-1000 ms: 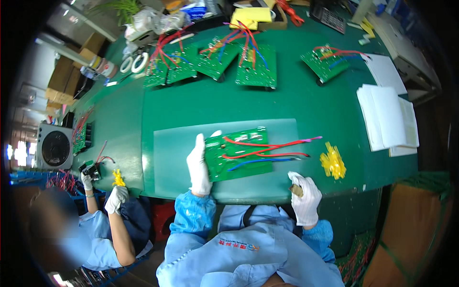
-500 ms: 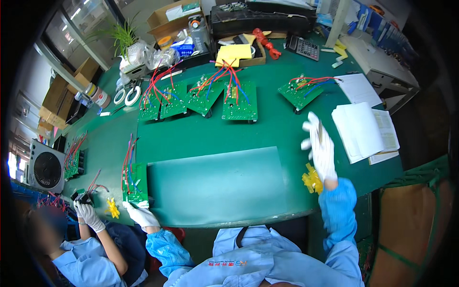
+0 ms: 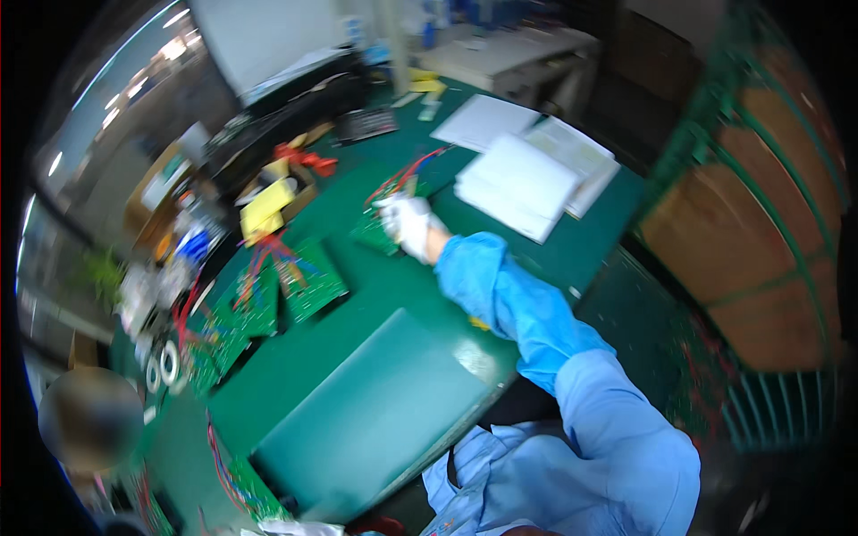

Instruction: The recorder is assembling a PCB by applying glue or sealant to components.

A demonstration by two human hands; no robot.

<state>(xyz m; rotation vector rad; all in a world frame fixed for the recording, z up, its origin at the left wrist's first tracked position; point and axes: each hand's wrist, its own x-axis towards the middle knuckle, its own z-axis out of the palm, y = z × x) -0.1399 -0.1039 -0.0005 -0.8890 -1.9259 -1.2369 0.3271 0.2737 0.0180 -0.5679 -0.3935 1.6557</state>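
My right hand [image 3: 408, 225], in a white glove, closes over a green circuit board [image 3: 374, 235] with red and blue wires; the fingers are blurred and partly hide the board. At the bottom edge my left hand [image 3: 302, 529], also gloved, is mostly cut off. It is closed at the near end of another green circuit board [image 3: 254, 491], which has red and blue wires along its left side. Several more wired boards [image 3: 313, 284] lie in a row to the left of my right hand. A translucent mat [image 3: 375, 393] covers the table between my hands.
White papers [image 3: 518, 183] lie at the far right of the green table. Along the back are a calculator [image 3: 366, 125], a red bundle [image 3: 307, 159], yellow pads [image 3: 266, 211] and tape rolls [image 3: 170, 363]. A person [image 3: 91, 420] is at the left. A green rack [image 3: 751, 170] stands right.
My view has swung to the right and tilted. My right hand has moved from above the bare table onto the far right circuit board. My left hand stays at its board.
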